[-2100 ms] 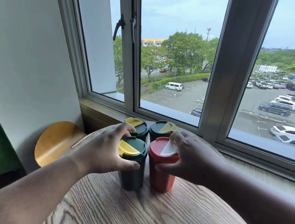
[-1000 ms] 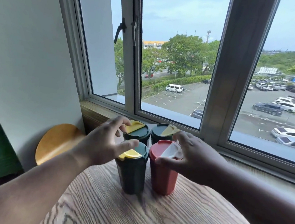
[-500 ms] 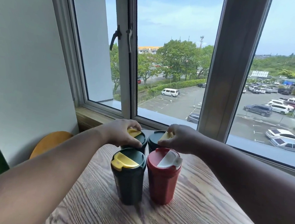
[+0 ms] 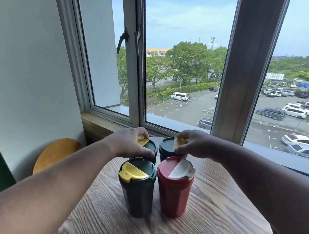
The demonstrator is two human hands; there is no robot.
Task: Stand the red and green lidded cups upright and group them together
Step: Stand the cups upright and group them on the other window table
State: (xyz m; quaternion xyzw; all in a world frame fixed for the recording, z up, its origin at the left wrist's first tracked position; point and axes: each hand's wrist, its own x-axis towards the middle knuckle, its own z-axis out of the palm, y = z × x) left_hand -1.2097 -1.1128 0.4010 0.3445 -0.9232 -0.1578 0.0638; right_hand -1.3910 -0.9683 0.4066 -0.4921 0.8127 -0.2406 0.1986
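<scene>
From the head camera, four lidded cups stand upright in a tight two-by-two cluster on the round wood-grain table, and the red plastic cup with the white flip lid serves as the landmark. Just left of it, almost touching, stands the near dark green cup with the yellow flip lid. Directly behind the red cup is the far right dark green cup, and diagonally behind it to the left is the far left dark green cup, both close to the wooden window sill.

The left hand curls round the top of the far left cup, thumb on the near rim, fingertips over its yellow flap. The right hand pinches the pale yellow flap of the far right cup between thumb and fingers.

The grouping looks essentially done, so the risks lie in the finishing touches. Pulling on a flap rather than the body could pop a lid open or tip its cup back toward the sill. Both forearms pass close to the near pair; a careless withdrawal could brush the white flip lid, which is raised, or knock the near green cup over, and packed this tightly one falling cup would likely take its neighbour along
</scene>
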